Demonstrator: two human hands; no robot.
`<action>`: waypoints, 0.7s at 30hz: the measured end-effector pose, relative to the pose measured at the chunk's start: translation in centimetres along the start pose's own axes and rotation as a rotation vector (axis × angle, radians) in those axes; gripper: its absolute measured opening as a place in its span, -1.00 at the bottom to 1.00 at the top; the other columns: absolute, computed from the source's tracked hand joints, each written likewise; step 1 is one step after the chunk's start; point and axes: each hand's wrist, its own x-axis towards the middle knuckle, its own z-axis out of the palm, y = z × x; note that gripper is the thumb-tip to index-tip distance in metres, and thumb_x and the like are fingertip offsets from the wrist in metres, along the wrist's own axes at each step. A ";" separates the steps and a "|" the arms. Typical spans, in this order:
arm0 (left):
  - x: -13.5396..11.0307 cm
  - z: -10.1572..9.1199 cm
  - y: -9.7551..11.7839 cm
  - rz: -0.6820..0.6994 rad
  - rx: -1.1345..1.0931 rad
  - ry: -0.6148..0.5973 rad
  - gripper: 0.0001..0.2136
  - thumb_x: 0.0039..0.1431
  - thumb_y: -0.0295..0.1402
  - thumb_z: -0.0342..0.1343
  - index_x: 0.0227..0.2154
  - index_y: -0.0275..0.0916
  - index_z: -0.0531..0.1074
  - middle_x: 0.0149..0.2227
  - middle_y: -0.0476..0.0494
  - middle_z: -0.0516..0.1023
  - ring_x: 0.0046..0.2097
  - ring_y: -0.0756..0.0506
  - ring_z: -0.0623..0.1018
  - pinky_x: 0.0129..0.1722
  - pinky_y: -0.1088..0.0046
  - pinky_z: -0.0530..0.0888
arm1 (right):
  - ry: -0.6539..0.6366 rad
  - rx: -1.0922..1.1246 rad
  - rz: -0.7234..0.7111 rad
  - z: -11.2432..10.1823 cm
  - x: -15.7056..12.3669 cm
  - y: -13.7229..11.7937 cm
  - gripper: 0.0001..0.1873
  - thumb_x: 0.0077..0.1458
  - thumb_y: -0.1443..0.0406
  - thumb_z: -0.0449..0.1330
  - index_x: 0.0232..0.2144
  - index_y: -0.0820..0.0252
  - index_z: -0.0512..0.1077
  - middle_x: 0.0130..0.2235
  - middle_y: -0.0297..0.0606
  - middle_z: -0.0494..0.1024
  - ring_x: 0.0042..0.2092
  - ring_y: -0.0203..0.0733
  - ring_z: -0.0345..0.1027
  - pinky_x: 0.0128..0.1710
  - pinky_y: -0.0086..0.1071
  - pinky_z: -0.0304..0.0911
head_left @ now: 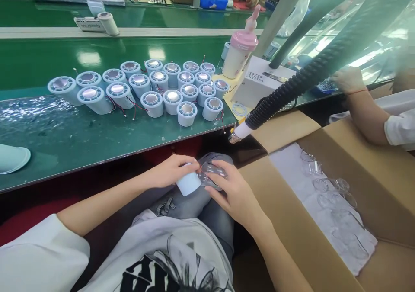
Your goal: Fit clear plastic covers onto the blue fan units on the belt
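My left hand (pixel 168 171) is closed around a white cylinder part (pixel 189 183) held over my lap, below the table edge. My right hand (pixel 231 192) grips a clear plastic cap (pixel 212 175) and presses it against the cylinder's end. Thin red wires show between the two pieces. On the green table above stand several matching white cylinders (pixel 152 91) with shiny round tops and red wires.
An open cardboard box (pixel 372 184) at my right holds several clear caps (pixel 324 188) on white paper. A black corrugated hose (pixel 301 80) hangs over the table edge. A pink-capped bottle (pixel 241 52) and white device (pixel 259 82) stand beyond. Another person's arm (pixel 366 106) reaches in at right.
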 end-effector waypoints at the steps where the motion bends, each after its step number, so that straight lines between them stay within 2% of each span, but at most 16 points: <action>1: 0.3 -0.1 -0.4 -0.100 -0.104 -0.056 -0.52 0.19 0.06 -0.07 -0.28 -0.30 0.49 -0.37 -0.10 0.48 -0.50 0.04 0.35 -0.65 0.60 0.25 | 0.032 -0.062 -0.053 0.0 -0.1 0.1 -0.71 0.20 0.29 0.12 -0.05 0.25 0.46 0.05 0.07 0.39 0.05 0.05 0.31 -0.02 -0.07 0.39; 3: 0.7 -0.2 -1.0 -0.270 -0.309 -0.196 -0.33 0.10 0.25 -0.18 -0.31 -0.32 0.48 -0.41 -0.12 0.47 -0.62 0.09 0.23 -0.77 0.61 0.07 | 0.039 -0.156 -0.140 0.1 -0.2 0.1 -0.64 0.22 0.29 0.10 0.04 0.21 0.42 0.08 0.09 0.37 0.05 0.08 0.29 -0.04 -0.05 0.39; 6: 1.0 0.0 -1.4 -0.404 -0.515 -0.357 -0.14 -0.07 0.42 -0.32 -0.35 -0.35 0.49 -0.44 -0.16 0.47 -0.67 0.11 0.19 -0.81 0.61 -0.01 | -0.068 -0.246 -0.177 0.2 0.1 0.0 -0.60 0.20 0.28 0.11 0.09 0.05 0.40 0.14 0.01 0.35 0.01 0.09 0.29 -0.09 -0.04 0.40; 8: 1.0 0.0 -1.3 -0.384 -0.518 -0.388 -0.11 -0.11 0.44 -0.33 -0.35 -0.36 0.50 -0.46 -0.15 0.46 -0.65 0.09 0.22 -0.82 0.60 -0.02 | -0.132 -0.261 -0.144 0.2 0.4 -0.1 -0.59 0.20 0.27 0.11 0.11 0.00 0.39 0.16 -0.02 0.34 -0.01 0.10 0.30 -0.14 -0.04 0.42; 9: 0.9 0.0 -1.1 -0.338 -0.467 -0.390 -0.15 -0.08 0.42 -0.28 -0.35 -0.35 0.50 -0.47 -0.13 0.45 -0.64 0.09 0.22 -0.81 0.61 -0.02 | -0.147 -0.246 -0.118 0.2 0.6 -0.1 -0.59 0.20 0.27 0.10 0.10 0.02 0.40 0.16 -0.02 0.35 -0.01 0.11 0.30 -0.15 -0.04 0.42; 11: 0.7 -0.2 -0.5 -0.208 -0.288 -0.389 -0.34 0.05 0.27 -0.09 -0.36 -0.32 0.51 -0.48 -0.07 0.44 -0.59 0.08 0.26 -0.74 0.62 0.10 | -0.159 -0.181 -0.047 0.1 0.8 -0.2 -0.65 0.21 0.25 0.10 0.04 0.10 0.45 0.16 0.00 0.34 0.00 0.09 0.32 -0.13 -0.05 0.42; 14: -0.1 -0.6 0.5 0.038 0.047 -0.320 -0.69 0.18 -0.11 0.08 -0.31 -0.27 0.53 -0.37 -0.07 0.50 -0.37 0.00 0.44 -0.39 0.56 0.37 | -0.237 -0.016 0.053 -0.1 0.7 -0.3 -0.78 0.19 0.25 0.15 -0.15 0.14 0.51 0.15 -0.04 0.32 0.02 0.04 0.33 -0.12 -0.11 0.42; 16: -0.8 -0.7 1.2 0.144 0.209 -0.195 -0.79 0.20 -0.23 0.07 -0.28 -0.23 0.54 -0.26 -0.08 0.51 -0.22 -0.05 0.48 -0.18 0.48 0.37 | -0.294 0.139 0.098 -0.1 0.6 -0.4 -0.89 0.15 0.29 0.20 -0.26 0.12 0.51 0.13 -0.11 0.34 0.06 -0.01 0.32 -0.07 -0.15 0.41; 19: -1.6 -0.4 1.5 0.192 0.247 -0.006 -0.80 0.15 -0.23 0.15 -0.22 -0.21 0.50 -0.21 -0.09 0.49 -0.18 -0.08 0.49 -0.14 0.44 0.37 | -0.231 0.362 0.202 0.1 0.5 -0.8 -0.98 0.10 0.32 0.25 -0.37 0.14 0.49 0.04 -0.15 0.40 0.07 -0.07 0.33 0.02 -0.20 0.34; 21: -1.7 0.1 1.1 0.229 0.179 0.091 -0.63 0.00 -0.18 0.29 -0.14 -0.20 0.45 -0.16 -0.10 0.48 -0.14 -0.10 0.48 -0.12 0.42 0.39 | -0.133 0.458 0.303 0.2 0.5 -1.2 -0.90 0.14 0.28 0.21 -0.40 0.15 0.48 -0.04 -0.15 0.44 -0.01 -0.10 0.40 -0.05 -0.25 0.37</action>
